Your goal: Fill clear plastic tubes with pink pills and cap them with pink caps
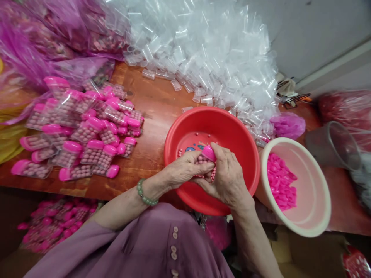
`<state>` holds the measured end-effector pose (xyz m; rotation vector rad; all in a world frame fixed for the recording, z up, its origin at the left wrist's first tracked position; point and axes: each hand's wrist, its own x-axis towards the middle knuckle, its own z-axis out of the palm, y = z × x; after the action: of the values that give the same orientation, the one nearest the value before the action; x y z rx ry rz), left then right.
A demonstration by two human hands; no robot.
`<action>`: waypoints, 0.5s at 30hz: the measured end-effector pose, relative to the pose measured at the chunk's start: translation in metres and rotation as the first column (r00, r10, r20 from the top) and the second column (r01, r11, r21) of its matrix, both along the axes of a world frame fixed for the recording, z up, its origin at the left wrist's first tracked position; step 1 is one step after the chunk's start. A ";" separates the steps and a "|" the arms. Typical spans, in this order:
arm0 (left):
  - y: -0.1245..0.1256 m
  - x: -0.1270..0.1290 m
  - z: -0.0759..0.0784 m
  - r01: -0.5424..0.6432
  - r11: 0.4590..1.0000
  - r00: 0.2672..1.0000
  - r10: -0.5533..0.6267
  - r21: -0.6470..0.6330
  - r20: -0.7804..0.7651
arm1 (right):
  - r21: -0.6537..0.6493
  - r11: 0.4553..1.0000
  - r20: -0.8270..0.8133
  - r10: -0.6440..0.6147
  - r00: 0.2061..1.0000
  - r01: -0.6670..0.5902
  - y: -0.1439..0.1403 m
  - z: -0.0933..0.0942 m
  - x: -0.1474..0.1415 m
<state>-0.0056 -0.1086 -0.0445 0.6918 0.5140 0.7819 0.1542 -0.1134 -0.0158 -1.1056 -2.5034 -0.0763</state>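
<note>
Over a red plastic basin [232, 131], both hands meet on one small clear container filled with pink beads [206, 160]. My left hand [185, 170], with a green bead bracelet at the wrist, grips the container's body. My right hand [227, 175] wraps the other side, its thumb on the pink cap [209, 152] at the container's top. Loose pink beads lie on the basin's floor beneath the hands.
A pile of filled, pink-capped containers [84, 131] lies on the wooden table [156, 104] at left. A heap of empty clear containers [203, 50] fills the back. A cream bowl [315, 227] at right holds pink caps [279, 181]. A grey cup [333, 144] is tipped beside it.
</note>
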 end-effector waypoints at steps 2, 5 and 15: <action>0.000 0.000 0.001 0.018 1.000 1.000 -0.018 -0.005 0.019 | 0.077 0.997 0.016 -0.002 1.000 0.001 0.002 -0.004 -0.001; 0.001 0.000 0.003 0.022 1.000 0.999 -0.022 -0.014 0.039 | 0.162 0.987 -0.028 0.008 1.000 -0.003 0.003 -0.009 -0.002; 0.007 0.001 0.008 0.036 0.997 0.998 -0.032 -0.072 0.049 | 0.239 0.971 -0.043 0.012 0.999 -0.002 0.009 -0.011 -0.003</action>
<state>-0.0042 -0.1018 -0.0360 0.6117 0.4840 0.7427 0.1515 -0.1049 -0.0266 -0.9879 -2.3832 -0.3395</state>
